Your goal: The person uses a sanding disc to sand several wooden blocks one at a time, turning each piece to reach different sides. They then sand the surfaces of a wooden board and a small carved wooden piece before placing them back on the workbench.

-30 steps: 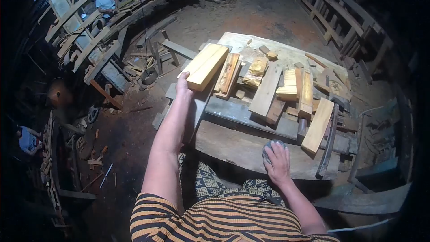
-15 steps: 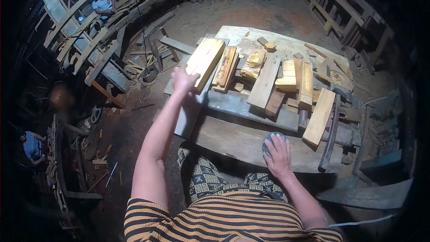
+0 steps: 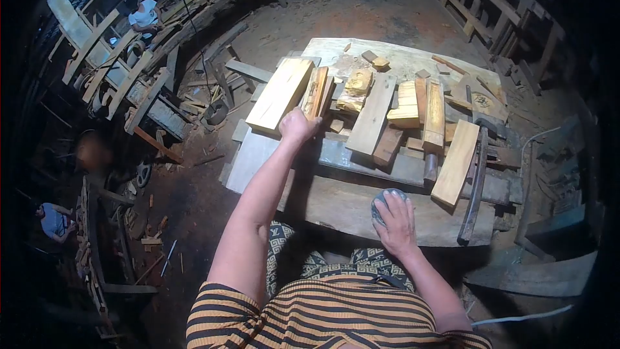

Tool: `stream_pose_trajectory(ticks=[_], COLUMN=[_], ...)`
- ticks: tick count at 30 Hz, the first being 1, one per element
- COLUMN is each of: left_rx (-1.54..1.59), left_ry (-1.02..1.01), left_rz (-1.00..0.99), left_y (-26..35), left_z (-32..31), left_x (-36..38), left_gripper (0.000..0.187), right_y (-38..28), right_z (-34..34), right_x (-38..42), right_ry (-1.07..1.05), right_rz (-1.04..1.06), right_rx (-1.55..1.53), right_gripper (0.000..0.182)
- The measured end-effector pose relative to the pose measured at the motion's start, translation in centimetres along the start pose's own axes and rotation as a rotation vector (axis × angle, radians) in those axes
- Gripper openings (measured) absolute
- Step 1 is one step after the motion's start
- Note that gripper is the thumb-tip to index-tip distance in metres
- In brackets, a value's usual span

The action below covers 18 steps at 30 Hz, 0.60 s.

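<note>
My left hand point(image 3: 299, 126) is closed around the near end of a narrow reddish-yellow wood strip point(image 3: 316, 92). To its left lies a thick pale wood block point(image 3: 279, 95). Close to the bench's front edge, my right hand point(image 3: 398, 227) is wrapped over a round dark grey pad point(image 3: 381, 207), partly hidden by the fingers. Between the hands are a rough yellow wood chunk point(image 3: 356, 90), a flat grey-brown board point(image 3: 373, 116) and a yellow block point(image 3: 405, 105). Further right rests a pale plank point(image 3: 456, 163).
A long dark curved bar point(image 3: 478, 187) lies along the right side of the low wooden bench point(image 3: 323, 207). Wood racks point(image 3: 491, 6) stand at the right. Two other people, one in a white shirt point(image 3: 143, 16), sit at the left among timber. Scraps litter the floor.
My left hand has let go of the thick pale block, which now lies further left and nearer, and has moved right to the narrow strip. My right hand stays on the pad.
</note>
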State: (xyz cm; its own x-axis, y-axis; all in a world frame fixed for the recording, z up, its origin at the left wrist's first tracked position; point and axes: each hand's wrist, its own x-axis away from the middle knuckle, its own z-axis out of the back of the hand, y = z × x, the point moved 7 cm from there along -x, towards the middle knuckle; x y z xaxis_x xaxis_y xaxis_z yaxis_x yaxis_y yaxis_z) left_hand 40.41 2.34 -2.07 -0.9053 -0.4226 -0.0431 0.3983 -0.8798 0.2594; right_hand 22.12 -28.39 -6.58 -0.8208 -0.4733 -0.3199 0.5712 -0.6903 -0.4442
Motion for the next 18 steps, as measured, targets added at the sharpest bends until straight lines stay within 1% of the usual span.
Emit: stream_pose_trajectory(ticks=[1,2,4,5,6,8,9,11,12,14,15,16,17,18], left_rx=[0.058,0.059,0.164,0.162,0.162,0.467,0.623,0.997,1.0,1.072,1.048,1.024,0.972,1.004], left_ry=[-0.033,-0.038,0.07,0.177,0.178,0.273,0.202,0.055,0.053,0.11,0.124,0.136,0.164,0.166], left_rz=[0.063,0.06,0.055,0.016,0.017,-0.129,-0.095,-0.02,-0.009,-0.054,-0.056,-0.059,-0.098,-0.094], left_y=[-0.3,-0.3,-0.5,-0.5,-1.0,-2.0,-3.3,-4.3,-5.1,-6.9,-7.6,-7.9,-7.9,-8.1], left_z=[0.1,0.2,1.7,2.7,2.9,4.2,3.8,4.9,4.8,4.7,4.4,3.9,3.6,2.7], left_x=[0.3,0.5,0.9,1.6,2.3,4.2,5.1,9.9,12.0,16.2,18.2,20.0,21.7,23.1], left_gripper=[0.058,0.058,0.057,0.055,0.055,0.053,0.049,0.049,0.049,0.051,0.052,0.053,0.052,0.051], right_y=[0.0,0.1,0.2,0.1,0.0,-0.1,-0.1,-0.1,0.1,0.7,0.6,0.2,-1.1,-2.9], right_z=[-0.1,0.0,0.0,0.0,0.0,0.2,0.2,0.2,0.0,-0.3,-0.1,0.3,0.6,1.3], right_x=[0.1,0.1,0.2,0.2,0.2,0.2,0.2,0.2,0.2,0.0,-0.5,-1.3,-2.1,-2.9], right_ry=[0.012,0.028,0.023,0.015,0.015,0.022,0.02,-0.001,-0.011,0.005,0.033,0.059,0.048,0.04], right_rz=[0.007,0.014,0.009,0.008,0.01,0.008,0.008,0.011,0.012,-0.025,-0.068,-0.061,-0.011,0.038], right_rx=[0.004,0.011,0.012,0.007,0.007,0.015,0.016,0.011,0.012,-0.061,-0.123,-0.255,-0.31,-0.363], right_gripper=[0.048,0.048,0.048,0.048,0.048,0.047,0.047,0.046,0.046,0.043,0.04,0.038,0.038,0.038])
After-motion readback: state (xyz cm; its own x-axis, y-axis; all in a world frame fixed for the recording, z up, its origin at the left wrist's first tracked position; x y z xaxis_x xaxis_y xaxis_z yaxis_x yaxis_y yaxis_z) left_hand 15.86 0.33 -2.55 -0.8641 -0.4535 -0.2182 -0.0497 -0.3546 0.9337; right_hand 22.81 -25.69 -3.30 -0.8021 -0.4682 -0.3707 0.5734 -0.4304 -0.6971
